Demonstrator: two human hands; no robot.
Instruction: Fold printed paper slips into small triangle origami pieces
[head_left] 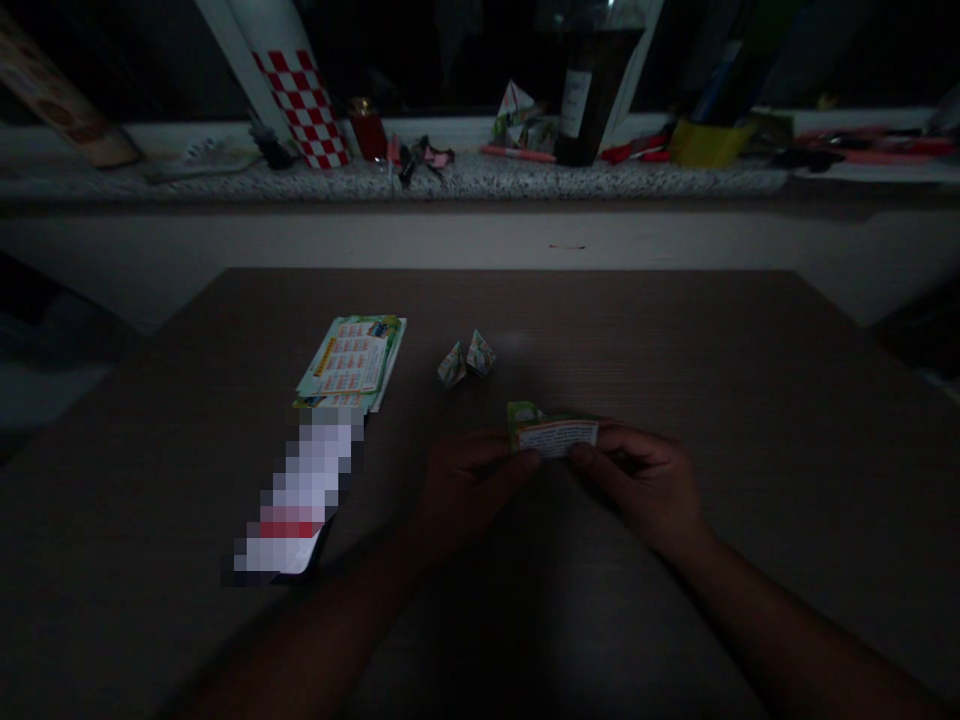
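Observation:
A small folded piece of printed paper (553, 432), green and white, is held just above the dark wooden table (675, 340). My left hand (469, 480) pinches its left end and my right hand (645, 478) pinches its right end, fingers closed on it. Two little folded paper shapes (466, 360) lie on the table just beyond my hands. A stack of printed leaflets (352, 362) lies to the left of them.
A blurred-out flat object (300, 500) lies below the leaflets on the left. The windowsill at the back holds a red-and-white checkered tube (304, 95), a dark bottle (589, 90), a yellow container (709, 142), pens and small clutter. The scene is very dim.

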